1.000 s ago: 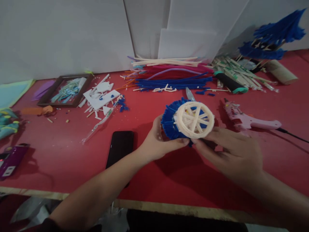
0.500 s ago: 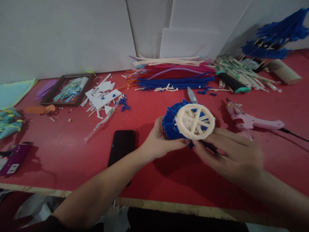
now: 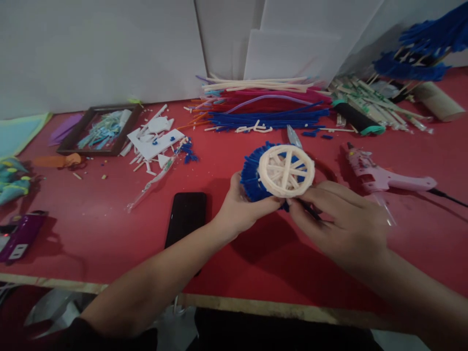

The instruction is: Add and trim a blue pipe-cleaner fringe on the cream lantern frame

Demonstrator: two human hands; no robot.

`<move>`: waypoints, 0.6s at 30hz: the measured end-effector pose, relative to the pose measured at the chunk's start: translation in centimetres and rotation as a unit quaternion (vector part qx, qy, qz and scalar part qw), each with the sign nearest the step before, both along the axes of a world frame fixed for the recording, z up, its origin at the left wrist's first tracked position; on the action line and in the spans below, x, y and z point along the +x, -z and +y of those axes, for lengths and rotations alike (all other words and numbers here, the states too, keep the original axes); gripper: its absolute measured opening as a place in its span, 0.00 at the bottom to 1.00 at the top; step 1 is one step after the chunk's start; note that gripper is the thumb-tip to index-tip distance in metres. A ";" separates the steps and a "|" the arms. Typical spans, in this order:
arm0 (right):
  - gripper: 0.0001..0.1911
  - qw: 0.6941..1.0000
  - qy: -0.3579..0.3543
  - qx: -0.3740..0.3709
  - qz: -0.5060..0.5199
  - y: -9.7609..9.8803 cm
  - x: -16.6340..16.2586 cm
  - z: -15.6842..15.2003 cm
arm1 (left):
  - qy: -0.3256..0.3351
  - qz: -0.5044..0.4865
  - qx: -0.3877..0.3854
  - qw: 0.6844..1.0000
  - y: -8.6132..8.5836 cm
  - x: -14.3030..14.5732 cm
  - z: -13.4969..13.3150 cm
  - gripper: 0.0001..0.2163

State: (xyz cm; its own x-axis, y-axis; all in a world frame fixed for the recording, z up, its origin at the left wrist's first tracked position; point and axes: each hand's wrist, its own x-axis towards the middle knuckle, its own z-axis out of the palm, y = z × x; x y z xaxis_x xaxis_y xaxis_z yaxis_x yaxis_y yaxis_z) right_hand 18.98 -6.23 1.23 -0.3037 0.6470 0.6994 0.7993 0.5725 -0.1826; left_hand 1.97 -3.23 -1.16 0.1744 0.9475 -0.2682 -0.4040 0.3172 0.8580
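Note:
A craft piece made of fuzzy pipe cleaners is between my hands above the table. Its near face is a cream spoked wheel (image 3: 286, 170), with a ruffled blue rim (image 3: 250, 175) behind it on the left. My left hand (image 3: 244, 209) is closed round the blue side, thumb along the lower edge. The fingers of my right hand (image 3: 340, 219) pinch the wheel's lower right edge. Something dark shows beneath those fingers, but I cannot make out what it is. Just beyond the piece lies a pointed metal blade (image 3: 294, 136), partly hidden.
A phone (image 3: 186, 217) lies left of my hands, a pink glue gun (image 3: 391, 178) to the right. Pipe cleaners (image 3: 266, 117) are heaped at the back beside wrapped sticks (image 3: 376, 105). White scraps (image 3: 155, 144) and a brown frame (image 3: 66, 146) sit left; a blue-roofed model (image 3: 413, 68) stands far right.
Both hands and the craft piece have shifted slightly left and away from me. The wheel's spokes have turned a little. The view has also moved slightly; the grip looks the same.

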 end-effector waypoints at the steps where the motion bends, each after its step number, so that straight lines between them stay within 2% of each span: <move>1: 0.08 1.000 0.005 0.003 -0.007 0.0 -0.1 0.1 | -0.004 0.002 0.002 1.000 -0.1 0.0 0.0 0.33; 7: 0.08 1.000 0.004 0.030 0.003 -0.3 -0.5 0.2 | -0.027 0.016 0.028 0.999 0.0 0.1 0.0 0.30; 14: 0.06 0.999 0.044 -0.003 0.022 -0.7 -0.5 0.1 | -0.020 0.016 0.043 0.999 0.1 0.1 0.3 0.34; 18: 0.07 0.999 0.031 0.003 0.028 -0.6 -0.4 0.2 | -0.027 0.016 0.057 0.998 0.1 0.1 0.4 0.34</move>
